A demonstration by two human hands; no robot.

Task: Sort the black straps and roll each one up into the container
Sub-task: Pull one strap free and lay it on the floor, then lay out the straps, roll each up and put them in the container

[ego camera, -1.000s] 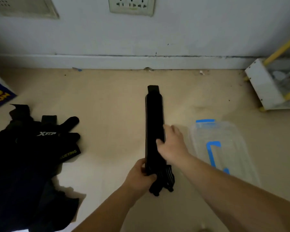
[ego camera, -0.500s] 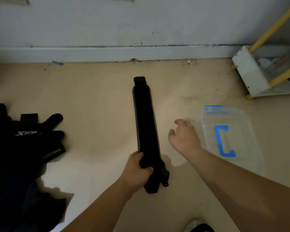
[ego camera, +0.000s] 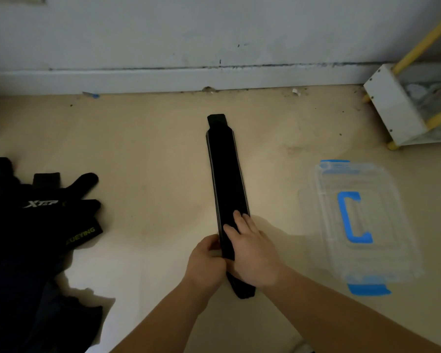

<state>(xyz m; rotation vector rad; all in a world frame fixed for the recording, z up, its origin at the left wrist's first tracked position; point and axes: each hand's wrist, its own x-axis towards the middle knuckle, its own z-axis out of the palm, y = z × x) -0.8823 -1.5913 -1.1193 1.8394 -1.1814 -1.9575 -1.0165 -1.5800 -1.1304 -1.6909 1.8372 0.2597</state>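
Observation:
A long black strap (ego camera: 227,179) lies stretched out on the beige floor, its tab end pointing toward the wall. My left hand (ego camera: 206,261) grips the strap's near end at its left edge. My right hand (ego camera: 252,250) lies over the same near end, fingers flat on top of the strap. The near tip of the strap sticks out below both hands. A clear plastic container (ego camera: 359,220) with blue clips stands on the floor to the right of the strap. A heap of more black straps (ego camera: 36,225) lies at the left.
A white baseboard (ego camera: 163,80) runs along the wall beyond the strap. A white and yellow rack (ego camera: 402,108) stands in the far right corner. Bare floor shows between the strap and the heap.
My right hand has come back from beside the container onto the strap's near end. My left hand keeps its hold there. The strap itself has stayed stretched out.

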